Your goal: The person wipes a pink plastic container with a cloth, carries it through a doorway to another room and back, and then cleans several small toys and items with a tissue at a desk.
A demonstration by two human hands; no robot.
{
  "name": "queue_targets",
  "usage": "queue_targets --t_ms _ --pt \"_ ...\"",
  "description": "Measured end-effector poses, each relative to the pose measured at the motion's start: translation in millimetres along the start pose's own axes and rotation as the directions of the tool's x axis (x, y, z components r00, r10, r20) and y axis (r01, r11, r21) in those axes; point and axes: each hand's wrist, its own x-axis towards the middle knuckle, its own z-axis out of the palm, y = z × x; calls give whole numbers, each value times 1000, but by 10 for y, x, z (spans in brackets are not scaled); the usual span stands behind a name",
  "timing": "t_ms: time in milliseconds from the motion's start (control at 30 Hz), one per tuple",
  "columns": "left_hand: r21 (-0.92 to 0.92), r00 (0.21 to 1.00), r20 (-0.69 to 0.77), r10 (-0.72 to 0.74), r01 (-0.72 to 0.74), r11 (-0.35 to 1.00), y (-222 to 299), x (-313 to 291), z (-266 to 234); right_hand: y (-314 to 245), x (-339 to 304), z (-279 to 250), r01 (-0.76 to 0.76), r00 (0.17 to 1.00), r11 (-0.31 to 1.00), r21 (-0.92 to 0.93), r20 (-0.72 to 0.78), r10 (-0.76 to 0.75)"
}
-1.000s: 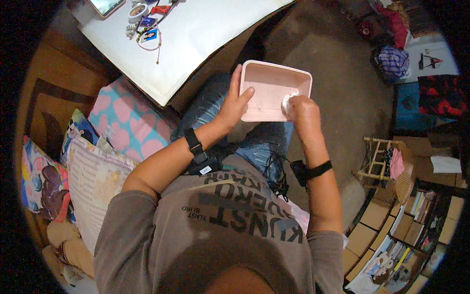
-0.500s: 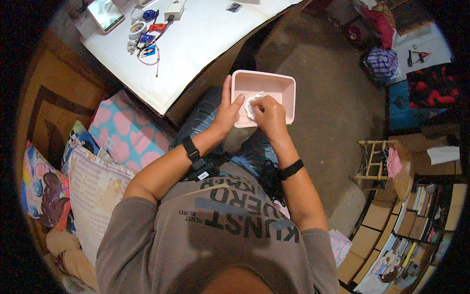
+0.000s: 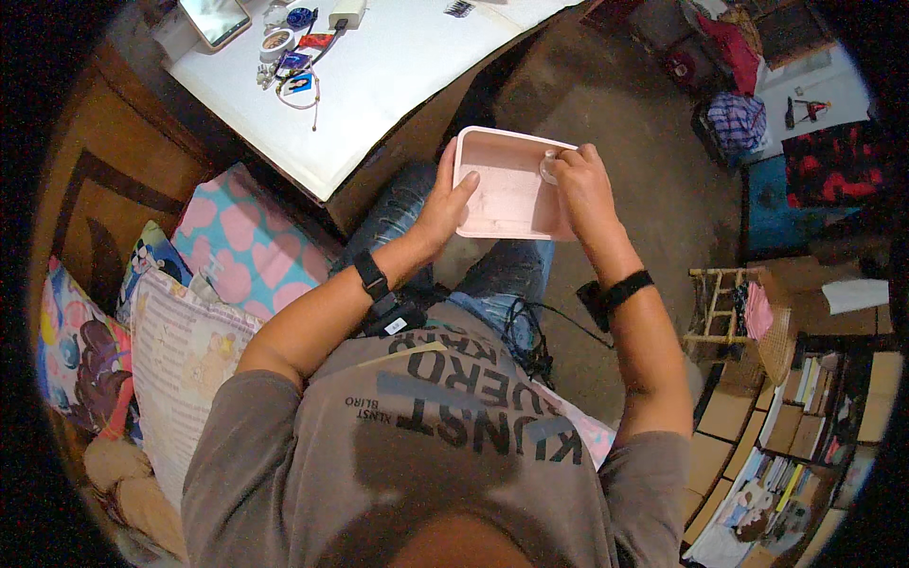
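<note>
A pale pink rectangular plastic tub (image 3: 507, 204) is held up over my knees, its open top facing me. My left hand (image 3: 445, 204) grips its left wall, the thumb inside the rim and the other fingers behind. At the tub's right end, my right hand (image 3: 584, 186) reaches inside with its fingers bunched together. They pinch a crumpled white wipe (image 3: 548, 168), pressed near the upper right inner corner. Part of the wipe is hidden by the fingers. Faint darker smudges show on the tub's bottom.
A white-topped table (image 3: 369, 104) stands ahead on the left, its corner close to my left hand. On it lie a phone (image 3: 216, 21), a tape roll (image 3: 277, 44), cords and a white adapter (image 3: 347, 12). Cushions (image 3: 251, 237) lie at left; a bamboo stool (image 3: 715, 308) and bookshelves stand at right.
My right hand has moved with the wipe from the tub's middle to its right end. The tub has shifted slightly up and right in view, with my left hand still on it.
</note>
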Motion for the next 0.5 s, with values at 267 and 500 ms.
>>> queue_targets --t_ms 267,500 --pt "-55 1000 -29 -11 9 998 -27 -40 0 -112 -228 229 173 939 942 -287 336 -70" --pt "2 997 -72 30 -30 1000 -66 12 -38 -318 -392 275 -175 890 984 10 430 154"
